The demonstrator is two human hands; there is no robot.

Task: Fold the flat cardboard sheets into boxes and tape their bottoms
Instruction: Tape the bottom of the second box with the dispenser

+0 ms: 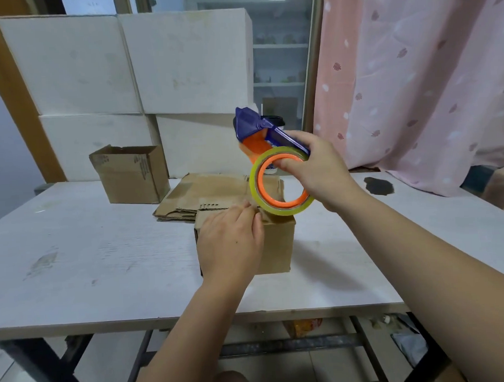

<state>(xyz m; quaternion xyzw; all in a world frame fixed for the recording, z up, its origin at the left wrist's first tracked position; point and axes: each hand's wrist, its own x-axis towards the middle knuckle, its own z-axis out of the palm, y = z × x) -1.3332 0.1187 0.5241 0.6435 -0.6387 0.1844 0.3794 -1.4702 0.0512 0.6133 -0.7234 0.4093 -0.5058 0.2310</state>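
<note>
A small brown cardboard box (278,244) stands in the middle of the white table (90,268), its closed flaps facing up. My left hand (231,243) lies flat over its top and near face, fingers straight and pressing at the top edge. My right hand (318,171) grips a blue and orange tape dispenser (257,130) with a roll of clear yellowish tape (282,184), held just above the box's far right corner. A stack of flat cardboard sheets (205,192) lies behind the box.
An open-topped folded brown box (130,175) stands at the back left of the table. Large white cartons (126,66) are stacked against the wall behind. A pink curtain (426,70) hangs at the right. A dark patch (379,186) marks the table's right side.
</note>
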